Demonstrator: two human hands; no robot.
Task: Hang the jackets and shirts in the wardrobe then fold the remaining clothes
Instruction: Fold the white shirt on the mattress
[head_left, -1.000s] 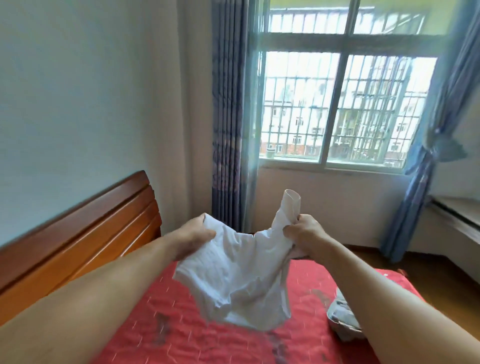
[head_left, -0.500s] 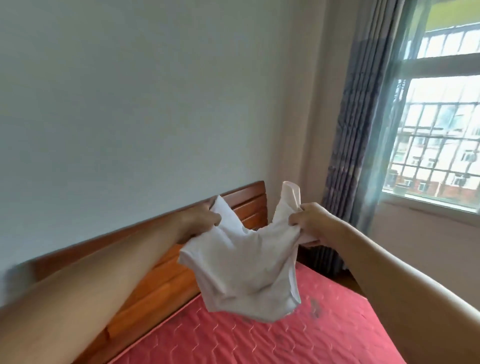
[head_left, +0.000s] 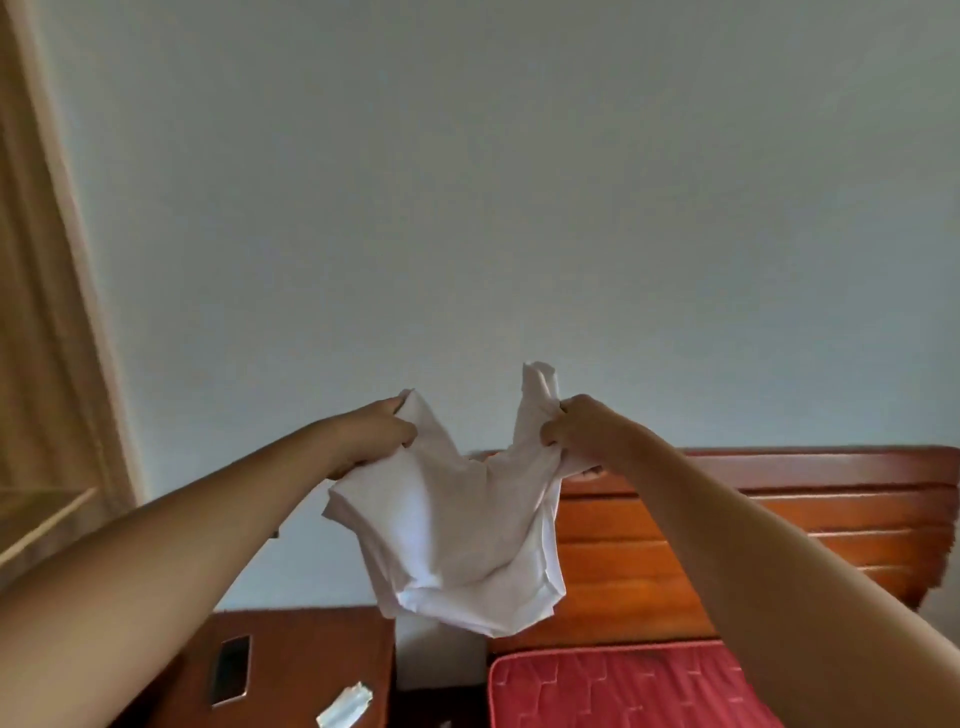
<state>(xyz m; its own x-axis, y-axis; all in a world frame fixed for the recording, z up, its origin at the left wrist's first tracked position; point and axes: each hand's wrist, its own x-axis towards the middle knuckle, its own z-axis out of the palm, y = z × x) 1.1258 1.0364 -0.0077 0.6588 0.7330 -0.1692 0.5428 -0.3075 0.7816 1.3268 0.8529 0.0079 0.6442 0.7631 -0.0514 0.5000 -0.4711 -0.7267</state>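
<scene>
One limp white garment (head_left: 457, 530) (creased, baggy) in midair.

wall (head_left: 467, 182): pale grey-blue | headboard (head_left: 779, 519): reddish wood | mattress (head_left: 623, 686): red, quilted | nightstand (head_left: 322, 654): wooden, left

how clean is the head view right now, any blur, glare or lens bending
Head view: soft even light, no glare on the pale wall; the white cloth garment held by the left hand and right hand is fairly sharp; the tan panel at left is smeared; the brown wooden headboard bows near the right edge.
</scene>
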